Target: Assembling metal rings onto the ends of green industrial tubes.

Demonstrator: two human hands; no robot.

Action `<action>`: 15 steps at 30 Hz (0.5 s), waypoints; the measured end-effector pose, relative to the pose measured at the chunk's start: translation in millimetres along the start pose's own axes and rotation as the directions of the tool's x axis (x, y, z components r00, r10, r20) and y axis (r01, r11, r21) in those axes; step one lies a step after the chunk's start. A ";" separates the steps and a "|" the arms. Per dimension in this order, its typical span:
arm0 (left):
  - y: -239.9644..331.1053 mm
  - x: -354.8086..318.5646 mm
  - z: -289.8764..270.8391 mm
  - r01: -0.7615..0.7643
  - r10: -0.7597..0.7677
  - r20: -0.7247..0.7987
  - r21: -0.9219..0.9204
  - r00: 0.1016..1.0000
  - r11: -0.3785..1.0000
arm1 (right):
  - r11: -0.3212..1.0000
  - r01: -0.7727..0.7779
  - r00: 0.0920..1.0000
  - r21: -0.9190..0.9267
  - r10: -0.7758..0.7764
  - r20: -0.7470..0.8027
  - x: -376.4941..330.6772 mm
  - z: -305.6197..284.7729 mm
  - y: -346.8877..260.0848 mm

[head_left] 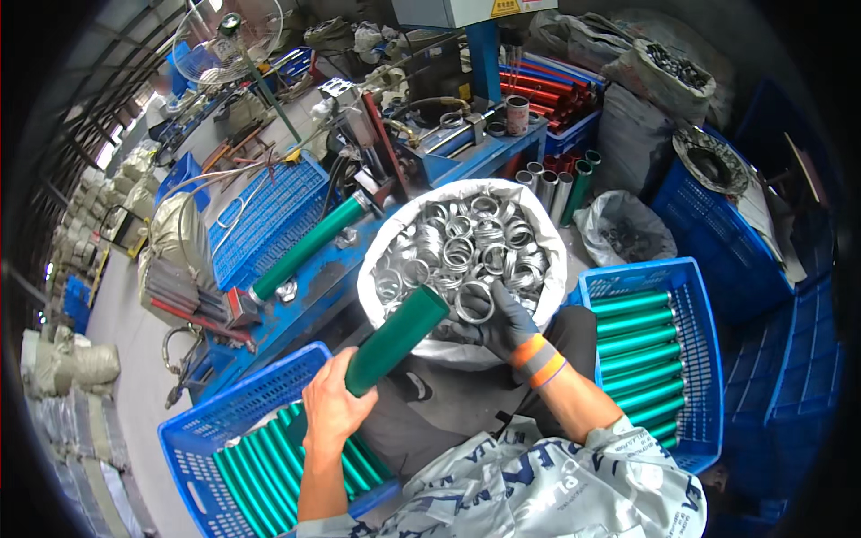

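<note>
My bare left hand (336, 403) is wrapped round the lower end of a green metal tube (397, 339), which tilts up to the right. In a dark glove with an orange and grey cuff, my right hand (502, 325) holds a silver metal ring (474, 303) by its edge. The ring is close to the tube's upper end, apart from it. Just beyond both hands stands a white sack (369, 296) with a rolled rim, full of loose silver rings (457, 253).
Blue crates of green tubes stand at my left (179, 457) and right (713, 386). Ahead, a blue machine bench (314, 278) carries another green tube (309, 247). Upright tubes (560, 195), red tubes (543, 94) and filled sacks (664, 72) are farther right; a fan (229, 40) stands far left.
</note>
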State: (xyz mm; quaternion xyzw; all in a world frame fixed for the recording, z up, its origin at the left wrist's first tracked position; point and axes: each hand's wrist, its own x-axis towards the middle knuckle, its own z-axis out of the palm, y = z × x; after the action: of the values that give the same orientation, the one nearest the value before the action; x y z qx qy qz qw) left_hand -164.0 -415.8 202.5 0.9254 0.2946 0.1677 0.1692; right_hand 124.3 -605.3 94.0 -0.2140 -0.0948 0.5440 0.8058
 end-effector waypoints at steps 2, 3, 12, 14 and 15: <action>8.3 -1.8 -5.8 -0.024 0.024 0.005 -0.001 1.000 1.000 | 0.987 0.054 0.998 -0.149 -0.060 -0.035 -2.1 4.2 0.9; 15.6 -2.7 -9.9 -0.027 0.027 0.033 0.013 0.999 1.000 | 0.975 0.074 0.997 -0.211 -0.070 0.028 -4.8 3.0 -0.3; 11.8 -13.9 -13.2 -0.102 0.092 0.126 0.082 0.988 0.991 | 0.514 0.382 0.922 -0.768 -0.149 0.358 -13.5 50.6 -5.5; 8.1 -16.5 -11.6 -0.096 0.086 0.131 0.071 0.988 0.993 | 0.490 0.206 0.976 -0.847 -0.040 0.214 -23.1 60.9 -7.6; 6.0 -17.8 -9.6 -0.096 0.087 0.128 0.065 0.988 0.993 | 0.489 0.204 0.976 -0.848 -0.034 0.215 -22.2 59.3 -7.1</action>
State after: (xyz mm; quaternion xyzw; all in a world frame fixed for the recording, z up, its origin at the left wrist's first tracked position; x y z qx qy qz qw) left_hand -178.7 -429.1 209.7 0.9520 0.2464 0.1066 0.1466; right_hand 98.7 -613.6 151.8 -0.5347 -0.4369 0.3818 0.6144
